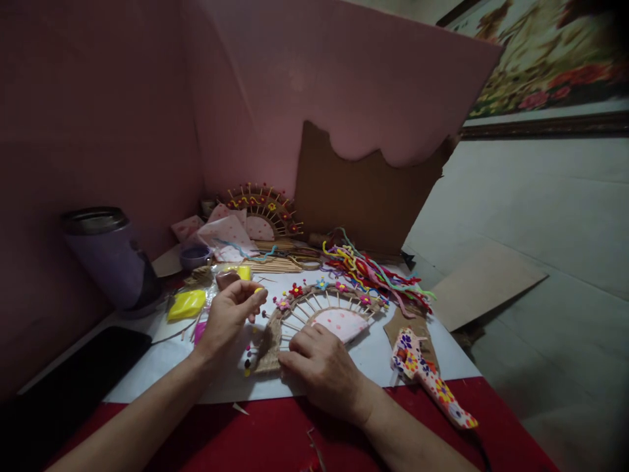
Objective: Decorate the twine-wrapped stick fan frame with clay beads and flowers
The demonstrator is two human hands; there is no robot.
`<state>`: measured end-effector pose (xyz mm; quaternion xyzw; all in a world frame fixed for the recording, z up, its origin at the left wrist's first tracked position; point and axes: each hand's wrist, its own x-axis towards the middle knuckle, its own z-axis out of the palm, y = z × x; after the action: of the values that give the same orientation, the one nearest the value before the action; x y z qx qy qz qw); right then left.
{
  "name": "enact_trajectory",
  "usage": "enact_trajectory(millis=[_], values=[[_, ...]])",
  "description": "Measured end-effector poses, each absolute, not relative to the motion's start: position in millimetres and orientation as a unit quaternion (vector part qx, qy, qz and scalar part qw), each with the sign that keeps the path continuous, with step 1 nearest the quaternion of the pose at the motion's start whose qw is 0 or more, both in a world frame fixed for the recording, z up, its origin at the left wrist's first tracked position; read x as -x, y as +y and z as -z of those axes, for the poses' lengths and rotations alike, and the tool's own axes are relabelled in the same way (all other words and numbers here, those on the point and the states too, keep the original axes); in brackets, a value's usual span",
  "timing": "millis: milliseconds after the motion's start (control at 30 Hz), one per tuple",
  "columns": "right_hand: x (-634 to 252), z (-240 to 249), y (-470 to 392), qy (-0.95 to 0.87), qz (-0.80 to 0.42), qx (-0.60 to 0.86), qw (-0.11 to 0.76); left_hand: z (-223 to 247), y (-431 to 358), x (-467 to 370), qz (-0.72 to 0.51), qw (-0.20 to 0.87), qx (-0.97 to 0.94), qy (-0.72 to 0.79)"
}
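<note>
My left hand (230,314) is raised over the left end of a fan-shaped craft, its thumb and forefinger pinching a small piece of yellow clay (258,290). The fan-shaped craft (268,351) lies on white paper. It has a twine-wrapped band, thin stick ribs, a pink dotted half-round centre (339,321) and small coloured flowers (322,284) along its arc. My right hand (319,367) rests on its lower edge with curled fingers, holding it down; the fingertips are partly hidden. Dark and yellow balls on stick ends (247,367) stick out at the left.
Yellow clay packs (187,305) lie left of the craft, near a purple tumbler (111,262) and a black phone (103,360). Behind are a second fan (260,203), bamboo sticks (265,262) and coloured pipe cleaners (363,269). A flowered glue gun (430,377) lies right, before cardboard (363,190).
</note>
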<state>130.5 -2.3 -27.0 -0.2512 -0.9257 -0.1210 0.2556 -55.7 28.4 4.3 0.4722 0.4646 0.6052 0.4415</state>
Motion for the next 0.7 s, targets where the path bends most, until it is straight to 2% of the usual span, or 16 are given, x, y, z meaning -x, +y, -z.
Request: enact_trajectory(millis=[500,700], values=[[-128,19,-17,-0.918,0.061,0.238,0.313,-3,38,65,-0.649,0.397,-0.430,0.486],[-128,16,-15,-0.913,0.049,0.235,0.329,-4,37,64,-0.615,0.371,-0.480,0.504]])
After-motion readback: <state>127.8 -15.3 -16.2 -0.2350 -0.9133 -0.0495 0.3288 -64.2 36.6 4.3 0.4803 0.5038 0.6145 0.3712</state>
